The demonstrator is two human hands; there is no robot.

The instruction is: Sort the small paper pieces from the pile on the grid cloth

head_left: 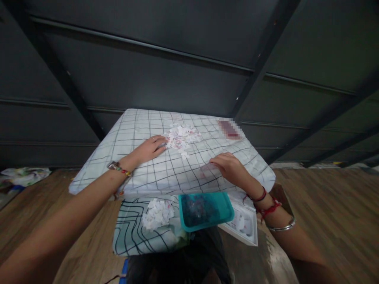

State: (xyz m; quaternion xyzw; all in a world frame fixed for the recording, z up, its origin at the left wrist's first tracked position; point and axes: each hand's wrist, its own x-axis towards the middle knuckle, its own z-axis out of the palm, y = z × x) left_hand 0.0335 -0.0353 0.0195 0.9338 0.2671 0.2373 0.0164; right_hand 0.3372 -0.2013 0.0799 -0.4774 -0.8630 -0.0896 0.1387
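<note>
A loose pile of small white paper pieces, some with reddish marks, lies on the white checked cloth covering the table. At the pile's left edge, my left hand rests with fingers stretched out, its tips touching the pieces. My right hand is closed over the right front of the table, thumb and fingers together. From its fingertips hangs a blurred, see-through pinkish thing, like thin plastic film; its kind is unclear. Below the table edge is a teal plastic tub with dark, shiny contents I cannot make out.
Another heap of white paper pieces lies on a folded green patterned cloth left of the tub. An open white box with white items stands to its right. A pixelated reddish patch is at the table's back right. Dark metal panels rise behind.
</note>
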